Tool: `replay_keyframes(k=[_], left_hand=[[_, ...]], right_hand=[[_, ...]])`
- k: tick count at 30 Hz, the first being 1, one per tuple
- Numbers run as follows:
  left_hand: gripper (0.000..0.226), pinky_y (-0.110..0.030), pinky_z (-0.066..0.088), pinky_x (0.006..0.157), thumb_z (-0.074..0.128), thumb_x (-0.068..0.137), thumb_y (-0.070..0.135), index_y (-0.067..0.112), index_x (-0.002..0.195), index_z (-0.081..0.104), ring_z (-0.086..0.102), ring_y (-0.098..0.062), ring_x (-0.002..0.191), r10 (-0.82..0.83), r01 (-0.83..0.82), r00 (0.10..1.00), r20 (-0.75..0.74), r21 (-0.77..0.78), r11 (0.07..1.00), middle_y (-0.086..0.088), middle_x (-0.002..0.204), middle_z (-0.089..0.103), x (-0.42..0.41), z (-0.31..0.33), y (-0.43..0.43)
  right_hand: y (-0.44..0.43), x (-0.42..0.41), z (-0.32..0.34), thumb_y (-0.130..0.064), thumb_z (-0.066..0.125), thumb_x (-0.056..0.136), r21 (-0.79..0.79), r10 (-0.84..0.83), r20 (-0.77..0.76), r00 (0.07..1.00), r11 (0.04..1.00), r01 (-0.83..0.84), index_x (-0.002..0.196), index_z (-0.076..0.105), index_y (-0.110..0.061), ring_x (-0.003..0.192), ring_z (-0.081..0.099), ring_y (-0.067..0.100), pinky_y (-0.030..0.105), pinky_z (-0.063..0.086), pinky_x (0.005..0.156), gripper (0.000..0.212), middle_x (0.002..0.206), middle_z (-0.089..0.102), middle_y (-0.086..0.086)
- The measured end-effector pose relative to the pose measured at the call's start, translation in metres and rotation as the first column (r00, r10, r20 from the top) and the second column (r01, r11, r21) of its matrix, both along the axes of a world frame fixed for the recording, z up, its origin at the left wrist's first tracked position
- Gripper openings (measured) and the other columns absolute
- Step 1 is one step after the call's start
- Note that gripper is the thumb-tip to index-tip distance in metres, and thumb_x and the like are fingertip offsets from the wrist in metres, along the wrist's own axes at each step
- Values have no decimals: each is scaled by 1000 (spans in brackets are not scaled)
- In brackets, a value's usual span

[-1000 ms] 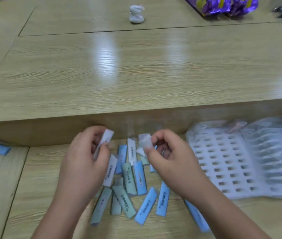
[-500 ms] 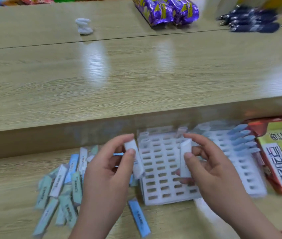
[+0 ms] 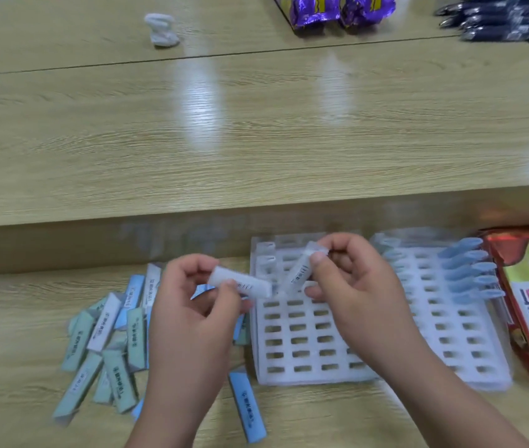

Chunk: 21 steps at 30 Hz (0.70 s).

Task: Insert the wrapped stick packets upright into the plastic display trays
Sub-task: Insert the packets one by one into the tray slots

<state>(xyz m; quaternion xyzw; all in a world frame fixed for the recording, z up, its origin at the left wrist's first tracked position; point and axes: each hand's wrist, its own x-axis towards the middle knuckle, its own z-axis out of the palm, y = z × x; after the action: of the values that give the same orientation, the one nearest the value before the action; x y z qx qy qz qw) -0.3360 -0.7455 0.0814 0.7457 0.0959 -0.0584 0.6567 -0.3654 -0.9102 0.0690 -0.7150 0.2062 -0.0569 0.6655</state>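
While both hands hover at the near edge of the pale wooden table (image 3: 256,140), each one carries a packet. Right hand (image 3: 350,286) pinches a white wrapped stick packet (image 3: 300,276) between thumb and fingers, closed on its upper end; long axis tilted, lower end aimed down and leftward at the far rows of the white plastic slotted display tray (image 3: 302,344). Packet's tip sits just above those slots, not yet in one as far as can be told. Left hand (image 3: 198,305) closed around a second white packet (image 3: 240,284), this one lying near horizontal, its free end pointing right toward the tray's left rim. Right hand is the nearer to an open slot; its packet needs only a small turn toward upright, then a push straight down. Left packet needs a fuller rotation first. Second slotted tray (image 3: 450,334) sits just right of the first, with a row of blue packets (image 3: 465,276) standing in its far right column. Loose heap of blue, green and white packets (image 3: 108,344) lies on the table left of the left hand. Most slots appear empty, so the job looks early.
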Motion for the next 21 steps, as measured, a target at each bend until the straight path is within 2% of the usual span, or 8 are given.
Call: replay_keyframes(k=[2,3,6,10,14,16,18,21], left_hand=[[22,-34,59,72,60,91,-3,18,96,54,75,-20,74,54,-56,998,-45,-52,997,6,87,66,0,-1,7],[23,-31,60,71,60,91,-4,17,98,54,75,-19,74,68,-72,996,-54,-67,995,2,89,65,0,-1,10],[30,-31,59,74,64,89,-5,21,103,63,74,-14,75,52,-55,997,-63,-59,997,2,87,65,-2,-5,18],[24,-37,55,81,67,88,5,27,87,75,74,-16,84,40,-50,991,-132,-78,996,2,86,76,-3,-13,23],[20,-21,52,67,67,90,11,27,88,78,66,-2,73,63,-79,989,-135,-116,990,6,81,74,-5,-14,24],[20,-13,49,62,67,89,12,29,88,78,64,0,71,76,-99,985,-154,-151,984,8,81,73,-5,-14,25],[23,-18,49,68,67,88,11,31,88,78,64,-2,72,70,-101,983,-167,-181,978,8,81,73,-6,-16,25],[26,-26,47,76,67,87,8,31,88,78,66,-6,76,35,-73,982,-184,-203,976,6,81,73,-8,-14,21]], right_hand=[[3,3,-5,-27,61,95,-20,25,-13,1000,999,-25,87,62,-36,81,70,26,50,59,73,12,80,69,-5],[5,4,-6,-29,61,94,-29,45,-23,999,999,-45,86,61,-38,82,70,28,45,59,70,12,82,70,-4],[12,7,-11,-33,62,93,-82,84,-43,996,993,-87,86,61,-42,81,70,21,32,52,58,11,83,71,-7],[16,9,-21,-24,65,92,-166,63,10,998,984,-61,89,64,-37,80,69,6,25,55,68,13,82,71,-9],[16,8,-30,-25,66,91,-289,84,21,996,955,-74,88,66,-37,85,66,-1,18,53,72,13,87,69,-19],[14,9,-34,-31,64,92,-488,119,7,993,867,-100,94,66,-37,83,64,-2,19,53,70,7,86,67,-22],[12,11,-35,-36,60,93,-694,179,-19,984,706,-141,100,66,-35,78,59,-1,21,49,65,10,87,64,-23],[8,15,-30,-37,62,91,-826,220,-78,972,532,-187,94,67,-31,73,60,7,26,45,57,9,82,65,-15]])
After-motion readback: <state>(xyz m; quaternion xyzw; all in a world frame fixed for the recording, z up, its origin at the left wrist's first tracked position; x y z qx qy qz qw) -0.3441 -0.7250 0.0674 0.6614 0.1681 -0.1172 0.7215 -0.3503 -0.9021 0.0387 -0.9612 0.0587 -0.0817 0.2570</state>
